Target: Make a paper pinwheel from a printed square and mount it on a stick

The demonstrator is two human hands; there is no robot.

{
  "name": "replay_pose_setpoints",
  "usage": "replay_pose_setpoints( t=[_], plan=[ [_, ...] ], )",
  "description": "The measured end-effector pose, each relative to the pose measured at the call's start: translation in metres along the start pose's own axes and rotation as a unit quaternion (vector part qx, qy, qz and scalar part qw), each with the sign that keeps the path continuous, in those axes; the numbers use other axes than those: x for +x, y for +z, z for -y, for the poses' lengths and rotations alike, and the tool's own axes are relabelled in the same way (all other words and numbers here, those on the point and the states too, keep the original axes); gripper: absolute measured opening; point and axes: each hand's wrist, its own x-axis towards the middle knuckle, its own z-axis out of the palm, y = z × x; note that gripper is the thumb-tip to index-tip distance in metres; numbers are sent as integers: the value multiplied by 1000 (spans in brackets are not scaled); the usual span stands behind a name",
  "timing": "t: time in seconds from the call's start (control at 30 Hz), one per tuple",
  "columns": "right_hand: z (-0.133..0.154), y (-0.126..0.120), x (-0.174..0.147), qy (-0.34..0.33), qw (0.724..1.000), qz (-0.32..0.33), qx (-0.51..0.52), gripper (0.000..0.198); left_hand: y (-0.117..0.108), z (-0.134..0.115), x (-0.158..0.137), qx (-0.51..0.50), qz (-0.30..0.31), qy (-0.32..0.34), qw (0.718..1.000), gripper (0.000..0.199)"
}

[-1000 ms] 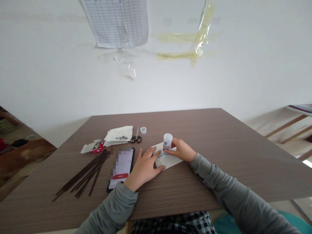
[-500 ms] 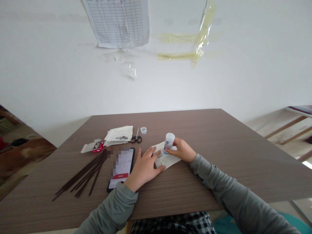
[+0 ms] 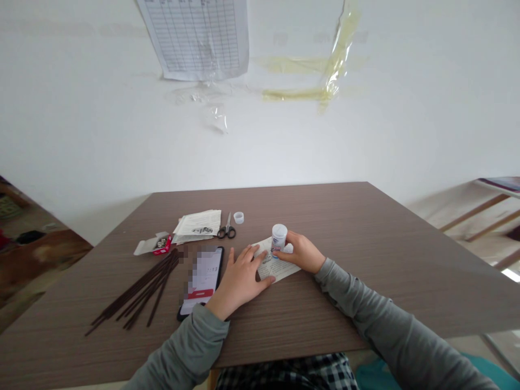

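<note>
Left hand [image 3: 240, 280] spread on 1 printed paper [image 3: 280, 271], 9 o'clock edge; right hand [image 3: 304, 252] pinches 1 white cylindrical glue stick [image 3: 279, 237].

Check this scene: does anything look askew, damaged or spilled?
Yes, on the wall: the tape right of the chart is yellowed and crinkled, and it holds no sheet, so it looks like a worn leftover. On the table, I see no spill around the paper that the left hand touches.
</note>
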Motion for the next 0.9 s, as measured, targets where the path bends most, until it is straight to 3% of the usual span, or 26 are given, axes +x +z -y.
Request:
replay_pose_setpoints(
  t=[0.9],
  plan=[
    [5,-1,0,7,1000,-3,-12,25,-8,-8,-2,10,22,-12,1000,73]
  ],
)
